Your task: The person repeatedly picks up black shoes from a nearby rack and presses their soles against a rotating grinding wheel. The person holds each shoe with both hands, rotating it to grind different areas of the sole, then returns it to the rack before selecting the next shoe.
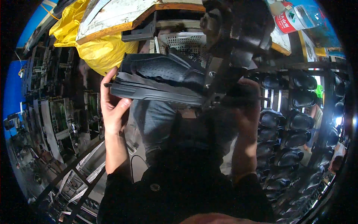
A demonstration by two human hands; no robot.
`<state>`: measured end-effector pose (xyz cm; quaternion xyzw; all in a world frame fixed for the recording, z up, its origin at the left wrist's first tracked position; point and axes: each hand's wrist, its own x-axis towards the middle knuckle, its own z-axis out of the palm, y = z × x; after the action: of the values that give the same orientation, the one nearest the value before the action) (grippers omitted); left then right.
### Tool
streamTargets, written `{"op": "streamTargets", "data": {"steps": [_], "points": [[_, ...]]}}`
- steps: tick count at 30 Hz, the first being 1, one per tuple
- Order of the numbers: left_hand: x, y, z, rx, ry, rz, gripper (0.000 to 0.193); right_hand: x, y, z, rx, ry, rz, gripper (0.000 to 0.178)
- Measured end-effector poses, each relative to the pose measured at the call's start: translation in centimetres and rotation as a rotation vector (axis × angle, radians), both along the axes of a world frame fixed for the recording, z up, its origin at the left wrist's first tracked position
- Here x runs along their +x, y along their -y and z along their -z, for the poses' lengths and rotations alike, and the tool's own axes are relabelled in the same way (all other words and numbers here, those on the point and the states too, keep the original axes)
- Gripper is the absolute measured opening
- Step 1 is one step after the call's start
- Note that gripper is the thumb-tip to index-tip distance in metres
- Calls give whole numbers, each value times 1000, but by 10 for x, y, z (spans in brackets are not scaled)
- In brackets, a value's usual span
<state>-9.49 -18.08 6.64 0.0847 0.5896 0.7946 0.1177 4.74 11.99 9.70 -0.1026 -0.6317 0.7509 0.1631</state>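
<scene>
A black shoe (160, 71) lies on its side across the middle, its ridged sole (145, 92) edge facing me. My left hand (112, 97) grips the shoe's left end, with the thumb on the sole and the fingers behind. The shoe's right end runs under the dark arm of a machine (216, 76), which hides it. Deep in shadow beside that machine, my right hand (246, 99) reaches toward the hidden end. Its fingers are too dark to make out.
A worn white tabletop (112, 18) and a yellow bag (100, 56) stand ahead on the left. Behind the shoe is a perforated light crate (184, 41). A plastic bottle (298, 20) lies at the upper right. Racks of black shoes (294, 123) line the right; metal racks (56, 127) stand left.
</scene>
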Motion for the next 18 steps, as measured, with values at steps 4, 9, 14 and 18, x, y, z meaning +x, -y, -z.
{"op": "streamTargets", "data": {"steps": [4,9,14,18], "points": [[-5,-2,1,-290,-357,-145,82,-8,19,-14,24,63,-15,69],[-1,-36,-30,-505,-843,-146,85,-14,15,-13,320,116,-77,76],[-3,-81,-91,-734,-1003,317,85,-20,16,-29,616,105,-87,61],[-2,-99,-93,-715,-810,471,64,-24,17,-32,627,127,-130,62]]}}
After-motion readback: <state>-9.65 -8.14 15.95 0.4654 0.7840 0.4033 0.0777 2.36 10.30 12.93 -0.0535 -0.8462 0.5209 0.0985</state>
